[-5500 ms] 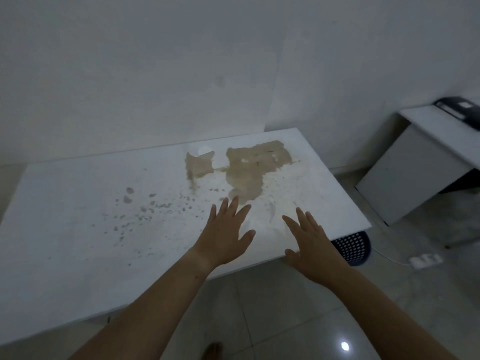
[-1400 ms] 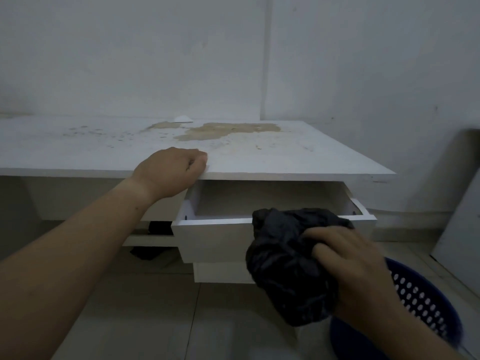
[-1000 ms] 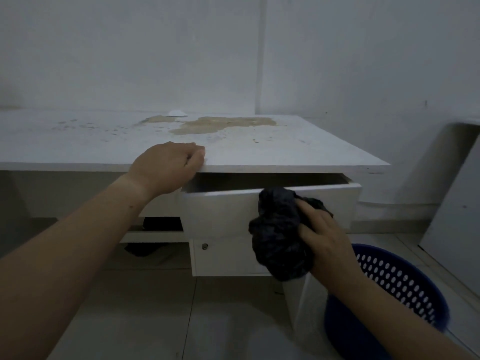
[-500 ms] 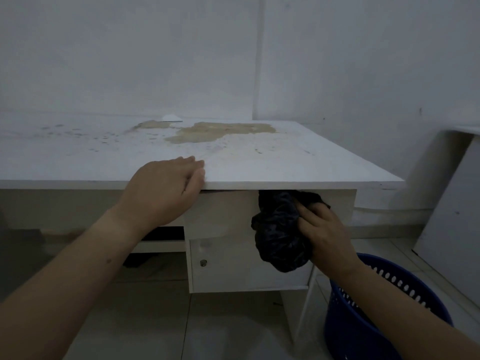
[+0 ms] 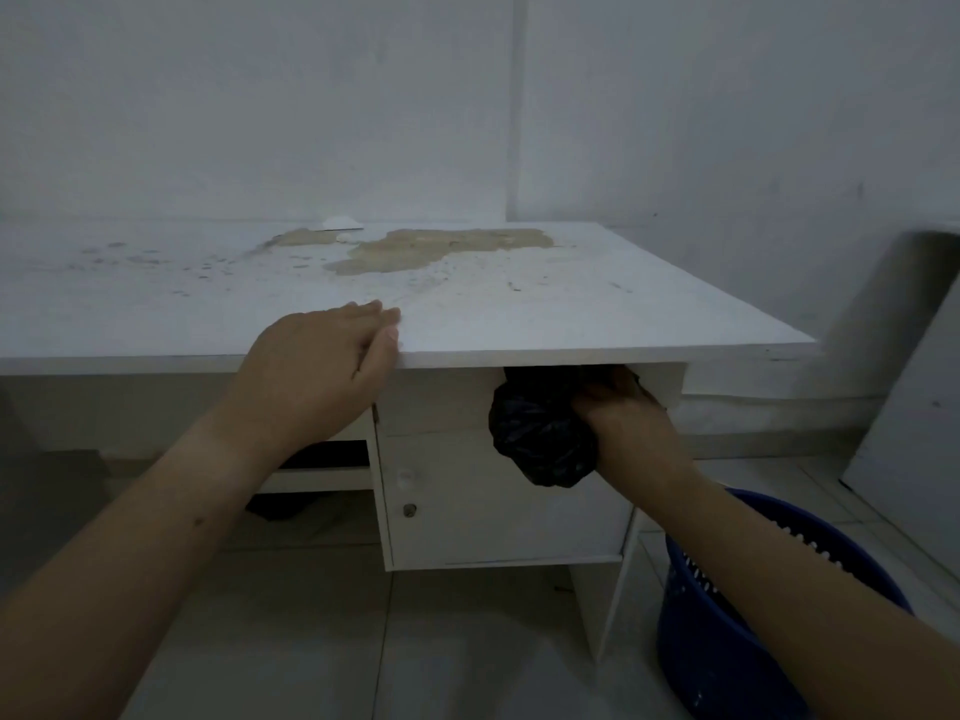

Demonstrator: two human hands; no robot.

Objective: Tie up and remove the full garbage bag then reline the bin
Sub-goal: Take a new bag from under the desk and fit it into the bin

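Observation:
A crumpled black garbage bag point(image 5: 535, 433) hangs in front of the white desk drawer point(image 5: 441, 402), with my right hand point(image 5: 621, 413) closed on it and pressed against the drawer front just under the desk top. My left hand point(image 5: 322, 366) rests on the front edge of the white desk point(image 5: 571, 314), fingers curled over the rim. The blue perforated bin point(image 5: 727, 615) stands on the floor at the lower right, partly hidden behind my right forearm; its inside is not visible.
The desk top has a large brown worn patch point(image 5: 431, 252) and a small white object point(image 5: 340, 223) at the back. A cabinet door with a small knob point(image 5: 410, 510) sits below the drawer. A second white furniture panel point(image 5: 914, 407) stands at the right. The floor is pale tile.
The drawer, open earlier, has slid shut under my right hand, which still holds the black bag. My left hand stays on the desk edge. The view has dropped from above the desk.

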